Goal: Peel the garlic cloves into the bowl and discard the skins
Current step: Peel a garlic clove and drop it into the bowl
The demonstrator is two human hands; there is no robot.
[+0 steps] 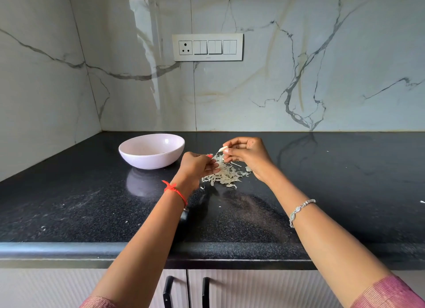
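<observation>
Just above the black worktop (333,181), right of centre, the right hand (247,157), fingers curled and clamped with the thumb on a small pale garlic clove (223,149), held at the fingertips over the heap below. Just beside it on the left, the left hand (197,167), knuckles up, fingers bent in toward the thumb, tips at the top of that heap; impossible to tell whether gripping a shred of peel or only touching it. Beneath and between both hands, a loose heap of papery white skins (226,175) lying on the worktop, with a few stray flakes scattered nearer and to the right. Left of the hands and a little farther back, a pale pink bowl (149,161), upright, standing apart from the heap. Round the left wrist, a red thread (176,190); round the right forearm, a silver bracelet (299,210). On the marble-patterned wall behind, a white switch panel (207,47). Below the worktop's near edge, pale cabinet doors with two black handles (167,291).
</observation>
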